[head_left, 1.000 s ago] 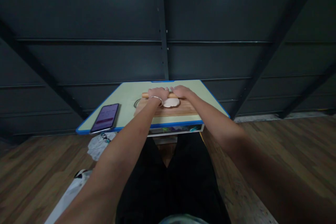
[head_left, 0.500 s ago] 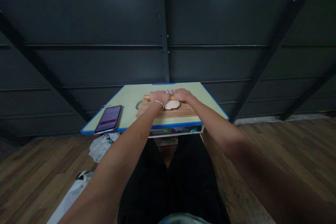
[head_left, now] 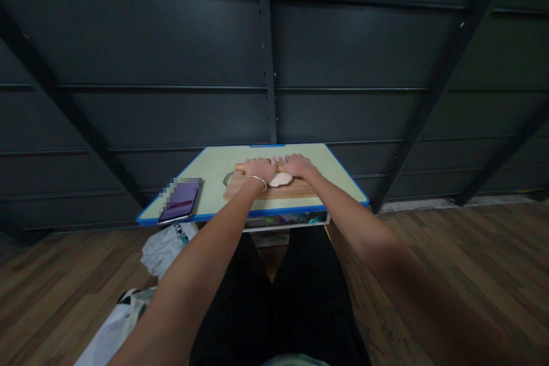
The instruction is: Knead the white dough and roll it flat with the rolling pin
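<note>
A wooden rolling pin (head_left: 239,167) lies crosswise over a cutting board (head_left: 300,187). My left hand (head_left: 261,168) is wrapped round the pin's left part, a thin bracelet on its wrist. Round the right part closes my right hand (head_left: 299,164), which hides that end. Between the two hands only a short stretch of the pin shows. Pale dough (head_left: 281,179) is flattened on the board, just on the near side of the pin; the hands and pin cover part of it.
The board rests on a small table (head_left: 214,157) with a blue edge. On its left lies a phone (head_left: 180,200). Below the tabletop is a shelf (head_left: 283,219) with things in it. A white plastic bag (head_left: 165,249) hangs or stands at the left. Dark panels (head_left: 193,34) rise behind.
The camera view has tilted up a little, so the table sits lower in the picture. Both hands stay on the rolling pin; any roll of it is too slight to tell.
</note>
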A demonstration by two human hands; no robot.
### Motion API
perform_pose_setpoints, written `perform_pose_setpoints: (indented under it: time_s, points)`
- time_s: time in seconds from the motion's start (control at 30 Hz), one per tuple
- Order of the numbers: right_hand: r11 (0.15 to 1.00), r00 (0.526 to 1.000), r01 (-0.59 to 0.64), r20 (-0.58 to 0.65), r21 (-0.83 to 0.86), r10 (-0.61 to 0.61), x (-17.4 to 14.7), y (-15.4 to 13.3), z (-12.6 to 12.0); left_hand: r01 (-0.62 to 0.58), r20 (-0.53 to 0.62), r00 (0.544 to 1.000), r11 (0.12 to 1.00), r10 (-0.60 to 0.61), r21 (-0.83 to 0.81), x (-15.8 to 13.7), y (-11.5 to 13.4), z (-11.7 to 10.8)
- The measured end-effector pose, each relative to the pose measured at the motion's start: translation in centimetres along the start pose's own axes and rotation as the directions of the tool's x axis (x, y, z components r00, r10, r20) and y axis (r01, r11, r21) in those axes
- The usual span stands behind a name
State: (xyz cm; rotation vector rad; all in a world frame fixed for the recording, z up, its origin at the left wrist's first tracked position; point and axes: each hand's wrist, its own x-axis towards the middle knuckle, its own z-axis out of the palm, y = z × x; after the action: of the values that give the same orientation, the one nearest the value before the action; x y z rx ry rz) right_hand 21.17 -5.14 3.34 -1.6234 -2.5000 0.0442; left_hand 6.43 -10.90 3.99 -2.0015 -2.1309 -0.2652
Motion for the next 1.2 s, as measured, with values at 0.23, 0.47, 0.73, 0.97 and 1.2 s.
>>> perform_pose_setpoints:
  time_s: [0.23,0.47,0.73,0.97,1.2]
  points:
    - [0.998,0.999,-0.053,-0.006,0.029,0.053,0.4,0.1,0.7,-0.018,-0.044,0.999,1.0,0.018,-0.009,-0.4,-0.2,0.4]
    - [0.993,0.994,-0.105,-0.029,0.058,0.107,-0.3,-0.3,0.6,-0.036,-0.05,0.998,0.999,0.036,-0.002,-0.8,-0.2,0.5]
    - [0.994,0.994,-0.101,-0.038,0.034,0.102,-0.8,-0.7,0.4,-0.069,-0.097,0.993,0.998,0.069,0.007,-1.1,-0.5,0.8]
    - [0.998,0.997,-0.061,-0.036,0.004,0.061,-1.3,-0.8,0.2,-0.071,-0.06,0.996,0.997,0.069,-0.035,-1.8,-0.3,-0.1]
    - [0.989,0.991,-0.129,-0.015,0.068,0.131,-1.7,-1.1,-0.4,-0.116,-0.06,0.991,0.993,0.118,0.032,-2.2,-0.3,-0.2]
